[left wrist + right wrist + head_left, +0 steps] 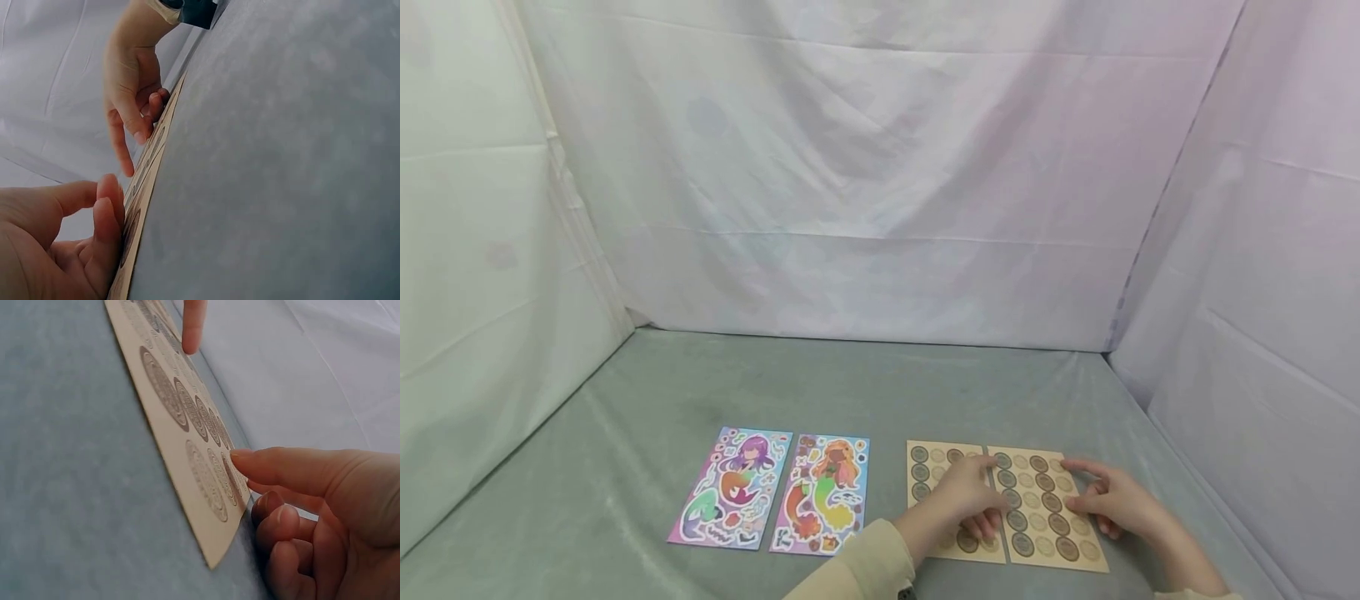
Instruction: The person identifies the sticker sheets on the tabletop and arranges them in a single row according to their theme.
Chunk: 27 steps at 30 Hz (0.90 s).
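Observation:
Two tan sheets of round seal stickers lie side by side on the right of the table in the head view. My left hand reaches across the left tan sticker sheet, its index finger and thumb touching near the left edge of the right tan sticker sheet. At the opposite edge, my right hand rests its extended index finger and thumb on that same sheet, other fingers curled in. In the right wrist view the thumb lies on the margin of the sheet, which stays flat. Part of the left sheet is hidden.
Left of the tan sheets lie two colourful mermaid sticker sheets, one with a purple-haired mermaid and one with an orange-haired mermaid. Grey cloth covers the table. Pale fabric walls stand behind and at both sides.

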{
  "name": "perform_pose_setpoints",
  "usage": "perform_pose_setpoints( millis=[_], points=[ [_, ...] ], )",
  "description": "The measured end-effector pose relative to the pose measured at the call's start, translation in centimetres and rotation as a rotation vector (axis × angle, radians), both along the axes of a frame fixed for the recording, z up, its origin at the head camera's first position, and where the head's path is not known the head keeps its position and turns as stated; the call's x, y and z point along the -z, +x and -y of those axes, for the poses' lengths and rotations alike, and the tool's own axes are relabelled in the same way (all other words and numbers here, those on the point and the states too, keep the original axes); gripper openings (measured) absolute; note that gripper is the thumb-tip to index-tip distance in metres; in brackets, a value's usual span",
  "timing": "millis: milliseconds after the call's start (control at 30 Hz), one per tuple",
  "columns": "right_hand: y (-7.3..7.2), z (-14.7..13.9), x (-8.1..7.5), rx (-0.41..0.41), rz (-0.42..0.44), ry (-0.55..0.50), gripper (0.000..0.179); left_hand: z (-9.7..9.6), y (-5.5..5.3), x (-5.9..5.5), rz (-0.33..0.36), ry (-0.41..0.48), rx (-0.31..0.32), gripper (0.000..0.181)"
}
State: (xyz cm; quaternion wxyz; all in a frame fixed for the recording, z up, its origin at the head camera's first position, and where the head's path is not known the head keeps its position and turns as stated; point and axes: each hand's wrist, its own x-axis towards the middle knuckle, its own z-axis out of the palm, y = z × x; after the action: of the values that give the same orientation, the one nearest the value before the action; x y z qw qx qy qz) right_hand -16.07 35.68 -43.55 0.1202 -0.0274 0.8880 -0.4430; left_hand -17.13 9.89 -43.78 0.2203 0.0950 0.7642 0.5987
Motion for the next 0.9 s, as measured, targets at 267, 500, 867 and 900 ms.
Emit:
perform_pose_setpoints(
  millis=[267,500,867,900],
  points=[
    [0.3,0.4,-0.8,0.023,0.009,0.068,0.07,0.7,-0.4,-0.6,0.035,0.041,0.061,0.063],
    [0.1,1.0,-1.1,0.071,-0.022,0.1,0.061,1.6,-1.1,-0.8,-0.01,0.016,0.085,0.059],
    [-1.1,2.1,-2.1,0.136,-0.181,0.219,0.047,3.7,-2.5,-1.3,-0.177,-0.086,0.106,0.053],
    [-1.1,2.3,-2.3,0.144,-0.189,0.227,0.047,3.9,-2.7,-1.5,-0.193,-0.092,0.112,0.052]
  ],
)
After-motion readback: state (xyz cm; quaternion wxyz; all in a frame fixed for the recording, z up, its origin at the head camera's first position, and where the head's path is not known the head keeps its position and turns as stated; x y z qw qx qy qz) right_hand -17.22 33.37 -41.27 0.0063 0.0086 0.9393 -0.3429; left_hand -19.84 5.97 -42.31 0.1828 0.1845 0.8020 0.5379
